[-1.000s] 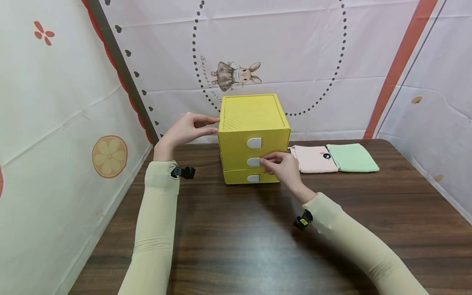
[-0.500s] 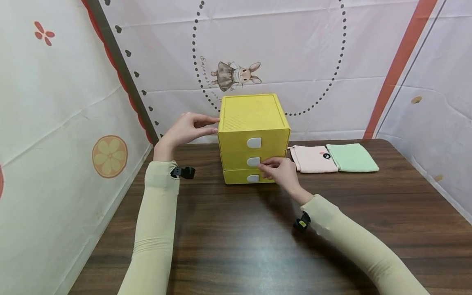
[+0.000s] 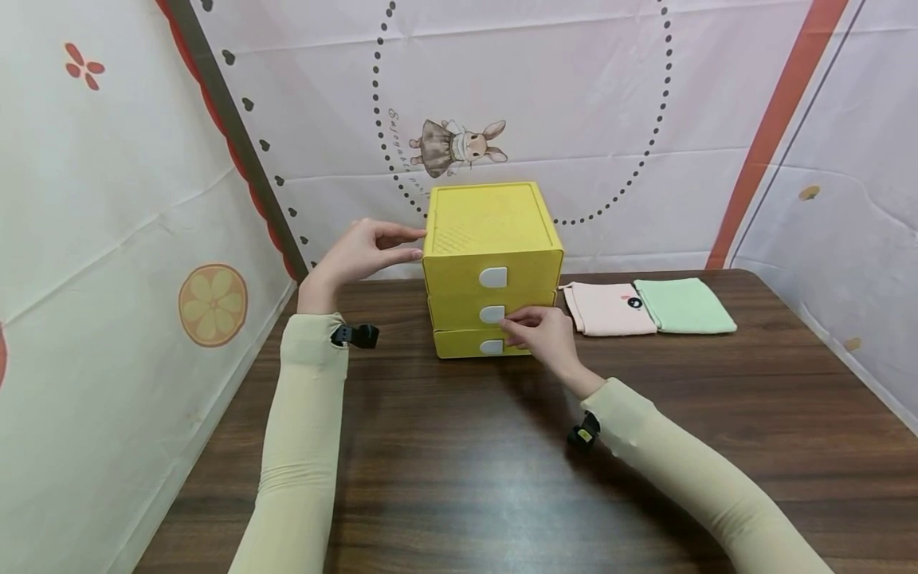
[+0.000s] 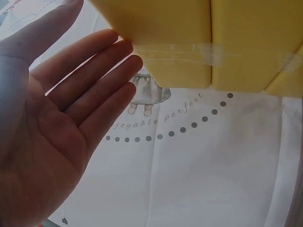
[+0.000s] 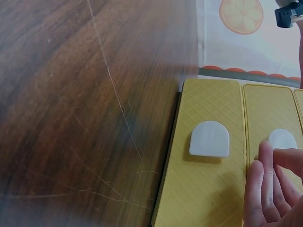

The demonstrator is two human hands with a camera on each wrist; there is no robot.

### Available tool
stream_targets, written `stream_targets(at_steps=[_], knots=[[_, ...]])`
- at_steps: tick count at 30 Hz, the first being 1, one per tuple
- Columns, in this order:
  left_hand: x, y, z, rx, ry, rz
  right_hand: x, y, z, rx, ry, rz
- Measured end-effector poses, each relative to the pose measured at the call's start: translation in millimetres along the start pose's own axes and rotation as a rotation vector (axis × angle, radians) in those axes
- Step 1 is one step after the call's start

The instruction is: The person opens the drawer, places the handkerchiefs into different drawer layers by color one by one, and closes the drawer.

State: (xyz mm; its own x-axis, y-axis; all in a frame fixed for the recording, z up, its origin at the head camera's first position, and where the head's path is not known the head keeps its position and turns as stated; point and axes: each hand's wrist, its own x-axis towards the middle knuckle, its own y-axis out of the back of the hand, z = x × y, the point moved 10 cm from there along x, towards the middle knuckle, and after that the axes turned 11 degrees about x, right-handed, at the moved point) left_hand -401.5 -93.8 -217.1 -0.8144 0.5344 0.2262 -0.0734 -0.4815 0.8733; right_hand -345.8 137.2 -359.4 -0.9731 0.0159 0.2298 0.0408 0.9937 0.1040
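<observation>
A yellow three-drawer box [image 3: 495, 219] has white tab handles; all three drawers look closed. My left hand [image 3: 362, 251] is at the box's upper left side, its fingertips against or very near it; in the left wrist view that hand [image 4: 61, 113] has nearly straight fingers beside the yellow side wall [image 4: 165, 28]. My right hand [image 3: 551, 339] has thumb and index finger at the lower right edge of the middle handle [image 3: 491, 314]. Seen from the right wrist, the fingers of that hand [image 5: 274, 189] pinch at the middle handle [image 5: 282, 137], beside the bottom drawer's handle [image 5: 209, 138].
To the right of the box, a folded pink cloth [image 3: 610, 311] with a dark round mark lies beside a folded green cloth [image 3: 684, 306]. Printed curtains [image 3: 588, 119] stand behind and on both sides of the dark wooden table [image 3: 459, 470].
My right hand has moved slightly down along the middle drawer, its fingertips now lower on the handle's edge. The left hand and the drawers show no clear movement.
</observation>
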Motion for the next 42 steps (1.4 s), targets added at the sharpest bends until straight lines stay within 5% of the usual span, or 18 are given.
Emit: stream_targets(at_steps=[5, 16, 42], knots=[[-8.9, 5.2, 16.7, 0.003, -0.006, -0.01, -2.3, -1, -3, 0.025, -0.007, -0.005], [7.6, -4.3, -17.1, -0.021, -0.004, 0.009, -6.5, 1, -2, -0.028, 0.01, 0.003], [7.4, -4.1, -17.7, 0.002, -0.033, 0.033, -31.6, -1, -7, -0.037, -0.012, -0.039]])
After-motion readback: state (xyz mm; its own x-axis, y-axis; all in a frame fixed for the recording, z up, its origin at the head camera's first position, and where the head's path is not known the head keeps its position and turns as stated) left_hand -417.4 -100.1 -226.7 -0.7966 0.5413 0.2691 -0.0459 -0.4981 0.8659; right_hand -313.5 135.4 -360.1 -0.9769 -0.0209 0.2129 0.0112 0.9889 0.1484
